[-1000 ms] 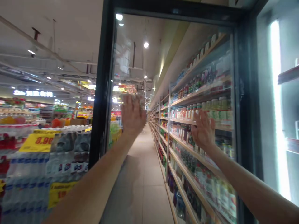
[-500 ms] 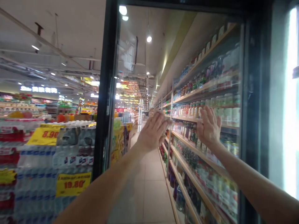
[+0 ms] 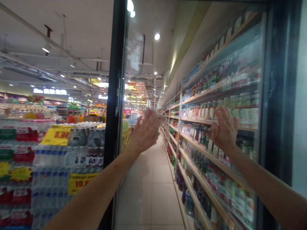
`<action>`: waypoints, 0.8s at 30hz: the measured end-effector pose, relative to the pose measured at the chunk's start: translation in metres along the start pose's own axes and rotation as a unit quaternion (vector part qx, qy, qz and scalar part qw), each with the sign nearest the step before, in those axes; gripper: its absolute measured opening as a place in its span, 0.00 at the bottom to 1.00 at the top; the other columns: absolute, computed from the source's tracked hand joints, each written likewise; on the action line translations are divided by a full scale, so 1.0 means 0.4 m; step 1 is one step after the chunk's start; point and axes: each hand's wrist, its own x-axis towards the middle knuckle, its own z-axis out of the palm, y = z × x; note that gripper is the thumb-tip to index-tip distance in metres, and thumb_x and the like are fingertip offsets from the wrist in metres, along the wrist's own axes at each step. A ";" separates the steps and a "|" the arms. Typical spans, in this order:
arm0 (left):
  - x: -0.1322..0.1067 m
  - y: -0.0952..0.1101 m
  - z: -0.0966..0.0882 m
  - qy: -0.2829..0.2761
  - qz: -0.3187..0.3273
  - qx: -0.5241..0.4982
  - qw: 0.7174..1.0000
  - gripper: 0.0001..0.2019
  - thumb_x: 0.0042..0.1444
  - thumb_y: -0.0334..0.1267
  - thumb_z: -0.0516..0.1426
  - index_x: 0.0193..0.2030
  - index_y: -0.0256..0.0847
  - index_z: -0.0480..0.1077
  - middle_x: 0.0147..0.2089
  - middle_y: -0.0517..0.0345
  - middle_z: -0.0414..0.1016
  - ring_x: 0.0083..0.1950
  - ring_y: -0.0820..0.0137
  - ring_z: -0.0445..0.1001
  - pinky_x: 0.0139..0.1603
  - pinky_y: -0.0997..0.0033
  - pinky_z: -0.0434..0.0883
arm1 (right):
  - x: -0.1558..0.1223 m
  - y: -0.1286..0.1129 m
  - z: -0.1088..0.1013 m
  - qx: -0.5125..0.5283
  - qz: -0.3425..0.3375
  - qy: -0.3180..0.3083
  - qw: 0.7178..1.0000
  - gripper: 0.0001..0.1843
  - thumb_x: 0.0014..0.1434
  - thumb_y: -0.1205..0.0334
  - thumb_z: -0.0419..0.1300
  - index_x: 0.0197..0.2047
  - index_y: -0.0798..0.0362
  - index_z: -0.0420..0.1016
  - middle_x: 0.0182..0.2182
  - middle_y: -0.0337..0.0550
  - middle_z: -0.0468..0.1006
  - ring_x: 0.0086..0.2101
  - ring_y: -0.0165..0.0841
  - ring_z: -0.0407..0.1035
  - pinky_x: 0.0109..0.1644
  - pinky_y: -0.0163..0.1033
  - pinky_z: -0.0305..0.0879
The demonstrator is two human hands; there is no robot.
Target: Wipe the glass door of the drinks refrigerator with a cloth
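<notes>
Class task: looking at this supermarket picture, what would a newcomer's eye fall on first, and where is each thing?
The two raised bare hands stand out first: the left hand, blurred, at centre, and the right hand, at right, both by a black-framed glass door. Behind the glass, at right, long shelves of bottles run down the aisle. At left, a yellow price sign reading 8.90 stands out against stacked bottled water.

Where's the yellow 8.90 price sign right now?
In the head view, the yellow 8.90 price sign is on the left side, at the top of the shrink-wrapped bottled water stack, left of the black glass-door frame and the person's left hand.
</notes>
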 end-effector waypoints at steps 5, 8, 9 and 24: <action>0.033 -0.045 -0.003 0.069 -0.217 0.011 0.974 0.27 0.59 0.45 0.47 0.62 0.32 0.55 0.68 0.36 0.48 0.70 0.53 0.41 0.65 0.47 0.50 | 0.001 -0.002 0.000 -0.001 0.001 -0.002 1.000 0.28 0.61 0.55 0.42 0.63 0.51 0.56 0.62 0.49 0.58 0.62 0.43 0.52 0.63 0.53 0.44; 0.041 0.051 0.022 0.022 -0.030 -0.026 0.999 0.26 0.59 0.45 0.47 0.61 0.32 0.57 0.67 0.39 0.50 0.70 0.55 0.40 0.66 0.52 0.51 | -0.001 -0.003 0.000 0.008 0.000 -0.003 1.000 0.28 0.62 0.55 0.41 0.64 0.50 0.55 0.63 0.48 0.57 0.62 0.43 0.51 0.63 0.53 0.44; 0.046 0.074 0.028 0.003 0.032 -0.035 0.999 0.26 0.60 0.46 0.47 0.60 0.33 0.58 0.67 0.42 0.51 0.70 0.56 0.42 0.66 0.53 0.51 | -0.001 -0.002 0.000 0.011 -0.001 -0.001 1.000 0.27 0.62 0.55 0.41 0.63 0.50 0.56 0.62 0.48 0.57 0.62 0.43 0.51 0.63 0.53 0.44; 0.131 0.122 0.039 -0.063 0.193 -0.056 0.978 0.27 0.59 0.48 0.47 0.63 0.41 0.55 0.68 0.50 0.50 0.70 0.60 0.43 0.68 0.54 0.47 | -0.001 0.004 0.001 0.017 -0.008 0.021 1.000 0.26 0.62 0.58 0.45 0.62 0.50 0.57 0.61 0.50 0.60 0.61 0.40 0.53 0.62 0.53 0.46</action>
